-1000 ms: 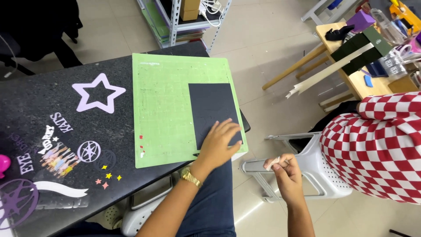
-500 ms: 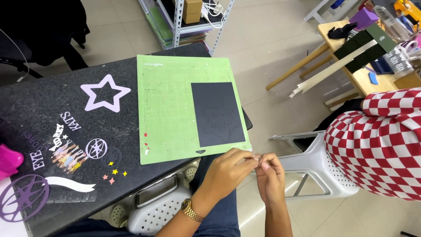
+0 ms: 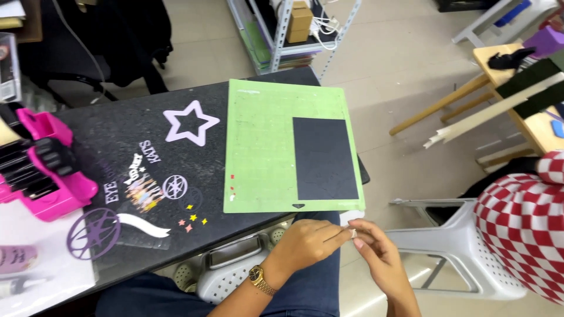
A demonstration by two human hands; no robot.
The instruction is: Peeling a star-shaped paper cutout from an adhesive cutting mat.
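My left hand [image 3: 305,243], with a gold watch on its wrist, and my right hand [image 3: 382,258] meet just below the table's near edge, over my blue-clad lap. Their fingertips pinch a small pale scrap [image 3: 354,232] between them. Right above the hands a green cutting mat [image 3: 264,152] lies on the black table [image 3: 117,135]. A dark rectangular sheet [image 3: 325,158] is stuck to the mat's right half. Neither hand touches the mat or the sheet.
A lilac star cut-out [image 3: 191,123], several stickers [image 3: 144,188] and a pink machine [image 3: 41,170] lie left of the mat. A white plastic stool [image 3: 458,246] and a person in red-and-white check [image 3: 523,235] are at the right. A shelf [image 3: 288,29] and a wooden bench [image 3: 517,82] stand behind.
My left hand has lifted off the dark sheet and come down to join my right hand at the small scrap. The view has shifted, bringing the pink machine in.
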